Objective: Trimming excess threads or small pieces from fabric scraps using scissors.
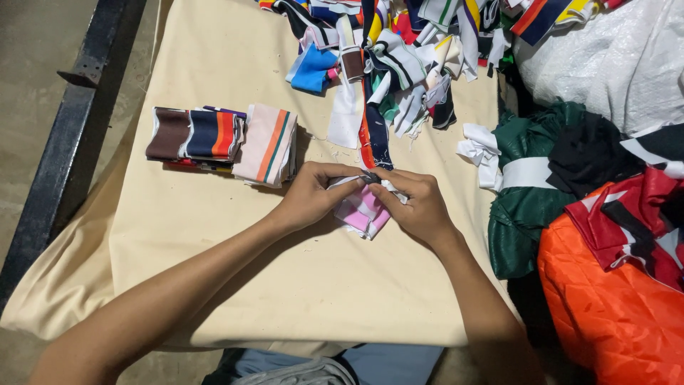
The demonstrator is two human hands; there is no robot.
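1 head camera looks steeply down, close over the table (214, 285).

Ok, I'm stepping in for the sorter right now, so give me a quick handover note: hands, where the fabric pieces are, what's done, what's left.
Left hand: pinching the pink-and-white striped strip at its top edge.
Right hand: gripping the same strip from the other side, over the cream cloth-covered table.
Done: a neat stack of folded striped strips lies to the left of the hands.
Left: a loose heap of mixed strips at the far edge, unsorted. Bundled garments sit at the right.
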